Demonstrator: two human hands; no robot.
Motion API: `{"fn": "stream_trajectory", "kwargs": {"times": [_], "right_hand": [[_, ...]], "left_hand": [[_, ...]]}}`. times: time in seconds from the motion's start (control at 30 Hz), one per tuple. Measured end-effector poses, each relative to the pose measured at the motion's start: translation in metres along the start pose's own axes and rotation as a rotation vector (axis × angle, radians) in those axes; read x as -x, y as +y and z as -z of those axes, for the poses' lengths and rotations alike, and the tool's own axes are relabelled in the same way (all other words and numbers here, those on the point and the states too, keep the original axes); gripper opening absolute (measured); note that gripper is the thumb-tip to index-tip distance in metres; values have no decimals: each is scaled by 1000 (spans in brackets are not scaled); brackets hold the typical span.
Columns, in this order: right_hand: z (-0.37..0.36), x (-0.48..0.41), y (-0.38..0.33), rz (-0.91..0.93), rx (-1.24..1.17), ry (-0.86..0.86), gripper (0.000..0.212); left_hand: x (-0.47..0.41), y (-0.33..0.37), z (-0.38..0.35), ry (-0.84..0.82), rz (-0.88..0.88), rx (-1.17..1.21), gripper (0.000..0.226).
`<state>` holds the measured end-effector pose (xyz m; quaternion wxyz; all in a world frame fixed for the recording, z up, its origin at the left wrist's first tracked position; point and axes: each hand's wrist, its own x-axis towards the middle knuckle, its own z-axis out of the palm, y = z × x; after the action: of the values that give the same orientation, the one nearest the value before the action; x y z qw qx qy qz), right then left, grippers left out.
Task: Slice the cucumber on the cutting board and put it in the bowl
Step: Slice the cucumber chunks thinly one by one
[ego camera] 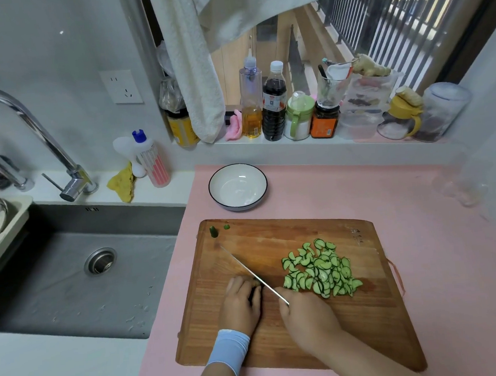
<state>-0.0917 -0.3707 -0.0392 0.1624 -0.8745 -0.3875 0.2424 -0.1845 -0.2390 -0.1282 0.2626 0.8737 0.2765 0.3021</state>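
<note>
Looking down from the head camera, a wooden cutting board (355, 321) lies on a pink mat (420, 204) and serves as the reference point for everything else.

On the board's near left part, the left hand (241, 304) has its fingers curled down over a small dark-green stub of cucumber (255, 288), most of which is hidden beneath the fingertips. A pale blue band (230, 349) wraps that wrist. Just right of it, the right hand (307, 313) is closed around the handle of a knife (253, 273). The handle itself is hidden inside the fist. The thin blade runs diagonally toward the board's far left corner and sits right against the left fingertips.

On the right half of the board lies a loose heap of cucumber slices (318, 268) — thin half-moons, pale green with dark skin edges. At the board's far left corner rest two small cucumber ends (213, 231), well apart from the heap.

Just beyond the board's far edge stands a white bowl (238, 188) with a dark rim. Left of the board is a grey sink (71, 290) with a chrome faucet (27, 116) — and farther back, beyond the bowl, a row of bottles and jars (274, 108) lines a window ledge.
</note>
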Motion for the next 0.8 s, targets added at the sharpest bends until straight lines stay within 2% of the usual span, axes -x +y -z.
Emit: {"fn": "stream_trajectory", "kwargs": {"times": [0.07, 0.33, 0.63, 0.8], "right_hand": [[1, 6, -1, -3, 24, 9, 41], [2, 25, 7, 15, 60, 1, 46], [3, 10, -1, -3, -31, -41, 42], [4, 0, 0, -14, -56, -71, 38]], "left_hand": [[0, -1, 0, -5, 2, 1, 3], [-1, 3, 3, -10, 15, 26, 20], [0, -1, 1, -2, 25, 13, 10], [1, 1, 1, 3, 11, 12, 13]]}}
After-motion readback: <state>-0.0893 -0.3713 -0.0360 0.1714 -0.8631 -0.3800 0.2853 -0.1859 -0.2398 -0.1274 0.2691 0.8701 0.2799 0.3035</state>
